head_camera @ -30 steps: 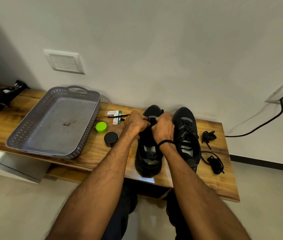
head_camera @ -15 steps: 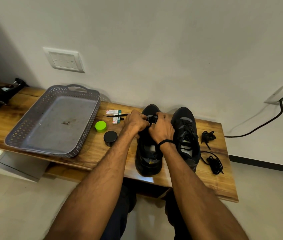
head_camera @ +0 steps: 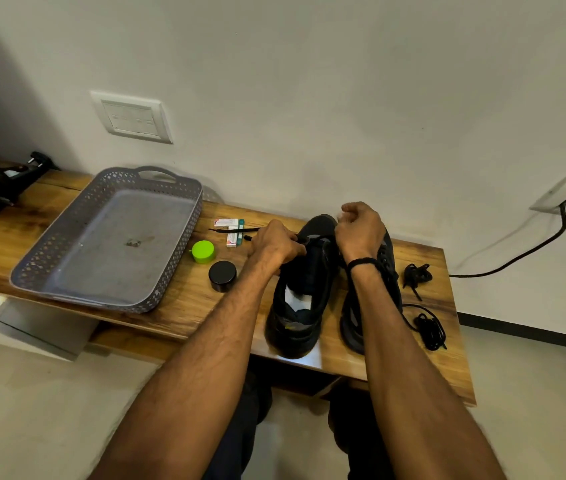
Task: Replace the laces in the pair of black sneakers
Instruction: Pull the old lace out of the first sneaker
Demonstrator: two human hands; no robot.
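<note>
Two black sneakers stand side by side on a wooden bench (head_camera: 177, 299), heels toward me. The left sneaker (head_camera: 300, 306) is open, its tongue and insole showing. My left hand (head_camera: 276, 245) pinches a black lace (head_camera: 233, 230) at this shoe's front eyelets; the lace's free end trails left over small boxes. My right hand (head_camera: 359, 230) is raised above the toe, fingers curled as if pulling the lace's other end, which is too thin to see. My right forearm hides much of the right sneaker (head_camera: 390, 261), which is laced.
Two loose black lace bundles (head_camera: 428, 329) lie right of the shoes. A green lid (head_camera: 203, 251), a black jar (head_camera: 222, 276) and small boxes (head_camera: 232, 237) sit left of them. A grey perforated tray (head_camera: 174, 268) fills the bench's left half. A cable (head_camera: 517, 258) runs along the wall.
My right hand has lifted up and to the right, away from the eyelets. My left hand stays at the front of the left sneaker.
</note>
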